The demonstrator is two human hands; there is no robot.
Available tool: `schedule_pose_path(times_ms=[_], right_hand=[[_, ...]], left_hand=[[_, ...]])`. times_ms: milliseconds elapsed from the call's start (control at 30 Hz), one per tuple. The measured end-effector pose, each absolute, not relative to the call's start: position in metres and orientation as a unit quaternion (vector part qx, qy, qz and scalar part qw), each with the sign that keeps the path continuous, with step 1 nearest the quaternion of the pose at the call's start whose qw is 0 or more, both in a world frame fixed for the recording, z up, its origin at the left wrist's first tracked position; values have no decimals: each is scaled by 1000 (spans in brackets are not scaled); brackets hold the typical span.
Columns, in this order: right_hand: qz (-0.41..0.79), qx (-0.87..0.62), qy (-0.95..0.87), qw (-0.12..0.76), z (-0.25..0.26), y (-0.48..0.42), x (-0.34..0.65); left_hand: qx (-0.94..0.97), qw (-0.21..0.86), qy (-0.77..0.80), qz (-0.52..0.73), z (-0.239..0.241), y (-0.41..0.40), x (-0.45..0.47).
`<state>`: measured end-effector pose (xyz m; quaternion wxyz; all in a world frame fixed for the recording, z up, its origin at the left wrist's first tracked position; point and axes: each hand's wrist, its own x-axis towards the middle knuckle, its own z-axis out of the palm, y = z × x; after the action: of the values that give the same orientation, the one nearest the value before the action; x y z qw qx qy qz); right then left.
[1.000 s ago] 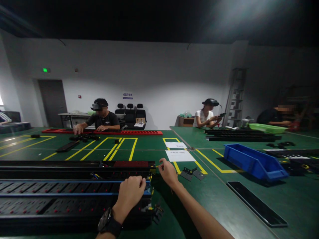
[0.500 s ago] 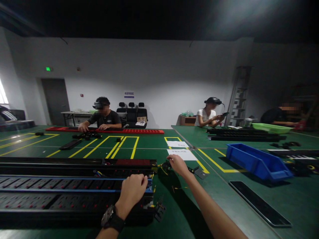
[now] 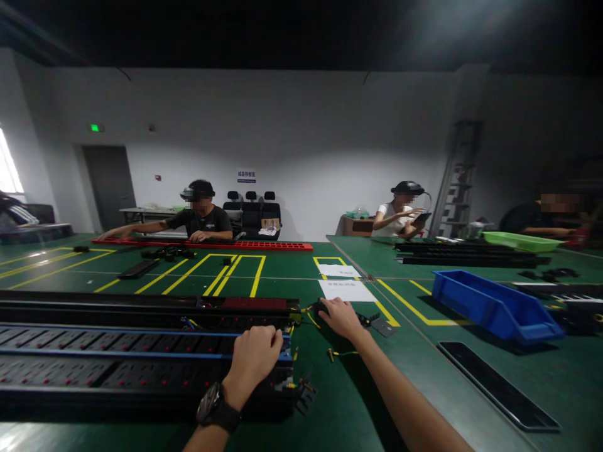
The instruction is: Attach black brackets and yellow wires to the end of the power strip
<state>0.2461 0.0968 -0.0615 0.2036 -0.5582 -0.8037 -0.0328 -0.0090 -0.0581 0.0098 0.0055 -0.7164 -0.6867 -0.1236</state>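
Green table [image 3: 405, 383]; left hand [image 3: 254, 356] fisted; right hand [image 3: 343, 317] half-open over part [image 3: 321, 307]

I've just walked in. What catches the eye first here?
Long black power strips fill the near left of the green table, with the person's left hand curled at their end. The right hand lies just beside them over a small black part with yellow wires. A bright blue bin sits to the right.

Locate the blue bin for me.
Head view, right side: the blue bin sits on the green table, beyond the flat black panel, right of the right hand.
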Motion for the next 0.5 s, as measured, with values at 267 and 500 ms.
schedule_pose_path(times_ms=[267,500], right_hand=[[-48,-607,-773,175,-59,100,241],[-6,-618,-755,219,-61,111,238]], left_hand=[[-716,10,-689,-113,12,-60,-7],[-716,7,-688,-113,15,-60,-7]])
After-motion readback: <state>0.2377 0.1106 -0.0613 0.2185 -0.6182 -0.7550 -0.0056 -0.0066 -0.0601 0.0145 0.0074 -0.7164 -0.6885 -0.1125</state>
